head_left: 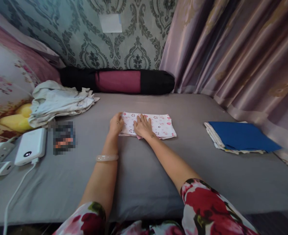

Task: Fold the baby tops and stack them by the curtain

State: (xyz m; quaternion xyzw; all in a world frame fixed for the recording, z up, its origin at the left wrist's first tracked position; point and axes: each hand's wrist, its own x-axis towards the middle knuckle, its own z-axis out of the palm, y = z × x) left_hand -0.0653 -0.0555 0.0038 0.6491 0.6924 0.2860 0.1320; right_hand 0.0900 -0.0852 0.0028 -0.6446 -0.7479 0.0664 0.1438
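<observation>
Floral sleeves (209,205) fill the bottom of the frame, nearest us, and our bare forearms run up from them to the centre, a pale bangle (107,158) on the left one. At mid-frame lies the cloth (162,125), white with a pink and red print, folded into a flat oblong on the grey sheet (153,186). Our left hand (116,124) is at its left end, fingers curled at the edge; whether they pinch the fabric we cannot tell. Our right hand (143,126) lies palm down on top, fingers extended, gripping nothing. Along the near edge the layers do not quite line up, and some pink shows just below the right hand. We judge that a sideways push from that palm could ruck the top layer, and a tug at the left end could slide the layers further apart.

Farther out, at the right of the frame, sits a stack (244,137) topped with blue, its edges uneven; a knock might skew it. At the left lie a pixelated item (64,138) and a power bank (31,147), whose cable (18,192) a sweeping left arm could snag. Rumpled clothes (58,98) lie upper left; the bolster (118,81) lies along the wall (85,42).
</observation>
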